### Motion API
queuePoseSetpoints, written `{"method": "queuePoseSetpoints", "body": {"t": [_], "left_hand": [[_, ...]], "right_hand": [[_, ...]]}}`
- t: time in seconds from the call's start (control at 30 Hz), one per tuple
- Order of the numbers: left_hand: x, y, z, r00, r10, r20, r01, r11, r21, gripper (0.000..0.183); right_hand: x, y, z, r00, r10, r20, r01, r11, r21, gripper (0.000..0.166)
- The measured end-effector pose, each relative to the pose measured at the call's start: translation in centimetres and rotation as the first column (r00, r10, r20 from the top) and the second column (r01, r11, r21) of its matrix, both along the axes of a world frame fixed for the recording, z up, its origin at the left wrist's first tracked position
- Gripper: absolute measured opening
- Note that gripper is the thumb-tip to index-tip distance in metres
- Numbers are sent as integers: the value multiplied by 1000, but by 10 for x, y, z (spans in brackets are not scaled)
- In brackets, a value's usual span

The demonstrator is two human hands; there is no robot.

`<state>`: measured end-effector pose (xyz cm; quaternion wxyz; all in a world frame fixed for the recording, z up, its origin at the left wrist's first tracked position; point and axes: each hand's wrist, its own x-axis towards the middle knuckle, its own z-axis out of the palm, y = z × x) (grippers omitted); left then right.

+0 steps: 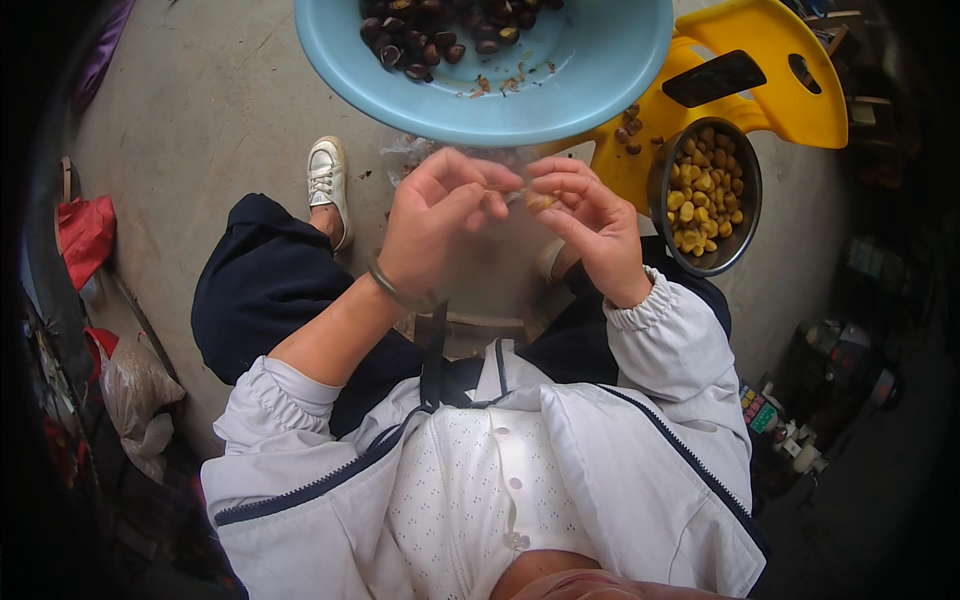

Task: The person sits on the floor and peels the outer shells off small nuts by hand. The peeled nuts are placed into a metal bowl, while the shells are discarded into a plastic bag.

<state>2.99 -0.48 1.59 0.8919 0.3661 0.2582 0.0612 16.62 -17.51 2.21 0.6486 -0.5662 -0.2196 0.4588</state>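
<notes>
My right hand (592, 214) pinches a partly peeled chestnut (538, 201) between thumb and fingers, just below the rim of a light blue plastic basin (480, 124). Close beside it, my left hand (442, 206) has its thumb and fingers closed on a thin, pale item too small and blurred to name; a bangle circles that wrist. Dark brown unpeeled chestnuts (431, 37) lie in the basin with small bits of skin. At the right, a round metal bowl (752, 225) holds many yellow peeled chestnuts (701, 195).
A yellow plastic stool or chair (810, 112) carries a black smartphone (714, 78) and several brown chestnuts (630, 131). Peelings (424, 150) lie beneath the basin's near edge. At the left are a red bag (86, 236) and a filled plastic bag (139, 382).
</notes>
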Motion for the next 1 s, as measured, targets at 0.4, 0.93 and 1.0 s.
{"method": "queuePoseSetpoints", "body": {"t": [0.4, 0.93, 1.0], "left_hand": [[-3, -2, -8, 996, -52, -72, 63, 985, 159, 14], [-2, -2, -2, 951, -270, -152, 272, 962, -14, 21], [-1, -3, 2, 963, -220, -153, 213, 975, -58, 19]], "right_hand": [[2, -1, -1, 991, -15, -137, 11, 999, -35, 31], [1, -3, 1, 984, 130, -119, -123, 990, 67, 28], [4, -3, 0, 983, 73, -168, -64, 996, 60, 28]]}}
